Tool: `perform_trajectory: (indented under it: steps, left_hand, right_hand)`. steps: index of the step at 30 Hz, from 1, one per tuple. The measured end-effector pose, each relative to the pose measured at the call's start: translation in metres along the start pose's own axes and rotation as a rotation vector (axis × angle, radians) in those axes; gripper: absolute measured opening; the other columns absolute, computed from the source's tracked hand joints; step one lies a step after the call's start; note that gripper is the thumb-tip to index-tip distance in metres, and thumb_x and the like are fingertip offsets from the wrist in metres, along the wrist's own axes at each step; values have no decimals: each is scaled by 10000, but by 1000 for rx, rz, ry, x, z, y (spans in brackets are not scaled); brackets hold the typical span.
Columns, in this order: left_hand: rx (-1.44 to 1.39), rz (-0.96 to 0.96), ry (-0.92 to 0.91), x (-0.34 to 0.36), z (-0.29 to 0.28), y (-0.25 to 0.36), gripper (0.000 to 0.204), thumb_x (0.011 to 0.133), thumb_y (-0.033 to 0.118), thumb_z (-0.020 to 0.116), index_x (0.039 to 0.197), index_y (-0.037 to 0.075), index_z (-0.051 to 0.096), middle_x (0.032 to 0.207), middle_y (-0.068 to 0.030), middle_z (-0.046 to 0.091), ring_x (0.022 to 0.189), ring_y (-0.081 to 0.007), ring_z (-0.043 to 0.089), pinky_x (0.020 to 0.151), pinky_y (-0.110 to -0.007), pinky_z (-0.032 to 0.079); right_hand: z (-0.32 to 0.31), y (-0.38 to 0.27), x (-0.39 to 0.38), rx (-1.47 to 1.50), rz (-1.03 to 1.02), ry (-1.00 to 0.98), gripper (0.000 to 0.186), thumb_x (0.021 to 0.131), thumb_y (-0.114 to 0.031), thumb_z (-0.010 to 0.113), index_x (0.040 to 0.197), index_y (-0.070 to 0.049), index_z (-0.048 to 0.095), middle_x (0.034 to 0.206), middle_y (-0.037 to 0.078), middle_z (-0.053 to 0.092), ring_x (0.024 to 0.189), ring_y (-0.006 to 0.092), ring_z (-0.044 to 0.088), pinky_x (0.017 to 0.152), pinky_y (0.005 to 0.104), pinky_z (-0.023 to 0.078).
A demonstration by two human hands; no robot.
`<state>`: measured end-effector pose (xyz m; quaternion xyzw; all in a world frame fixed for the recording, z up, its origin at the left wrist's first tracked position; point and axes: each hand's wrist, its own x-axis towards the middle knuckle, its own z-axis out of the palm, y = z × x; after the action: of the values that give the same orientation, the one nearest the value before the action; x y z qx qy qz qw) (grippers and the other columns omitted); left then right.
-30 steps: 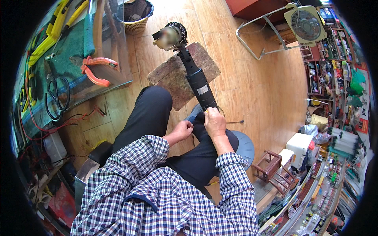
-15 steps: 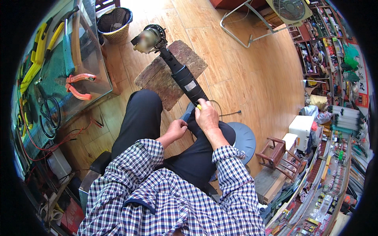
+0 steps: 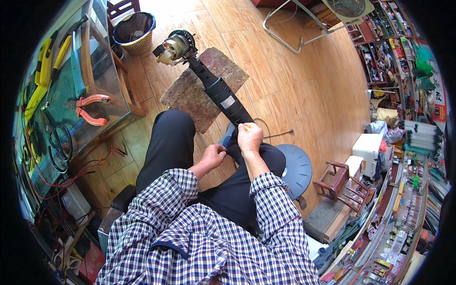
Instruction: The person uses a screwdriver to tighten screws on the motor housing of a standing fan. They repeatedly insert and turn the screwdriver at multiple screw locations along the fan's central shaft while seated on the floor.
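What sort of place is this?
Probably a small repair workshop or hardware shop: orange-handled pliers lie at far left, shelves at right are crammed with small goods, and a black cylindrical device has an exposed, motor-like end.

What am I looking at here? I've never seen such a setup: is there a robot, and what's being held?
There's no robot, only a person, seen from above by a wide fisheye camera worn on the head, which bends straight edges. The bare right hand grips a small yellow item at the near end of a long black device, which extends over a worn slab. The left hand is curled near the legs; whether it holds anything is unclear. On the glass-topped table at left lie orange-handled pliers and yellow tools.
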<state>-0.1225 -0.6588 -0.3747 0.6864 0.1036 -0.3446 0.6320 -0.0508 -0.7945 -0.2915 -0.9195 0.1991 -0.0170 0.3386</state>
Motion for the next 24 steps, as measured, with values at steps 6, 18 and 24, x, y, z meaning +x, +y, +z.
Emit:
perform_trajectory:
  steps: [6,18,24]
  left_hand:
    - [5,48,32,2,-4,-4,209,950,80,680,1097,-54,745,884,-104,755,774,-159,695,706,-329,561]
    - [28,16,22,3,-3,-9,237,944,129,670,1100,-22,763,910,-156,776,764,-232,747,709,-391,596]
    - [42,36,45,7,-3,-15,251,938,131,674,1111,-27,766,967,-187,785,868,-275,770,813,-409,604]
  right_hand:
    - [-16,-33,-8,-397,-300,-103,201,946,-181,676,985,17,685,979,231,727,939,421,741,813,494,602]
    - [-13,-8,-1,-309,-341,-90,208,978,-240,706,930,-39,681,824,227,710,803,451,708,699,521,568]
    - [-18,-14,2,-450,-366,-147,236,982,-288,692,938,-56,675,878,215,733,862,444,726,741,558,574]
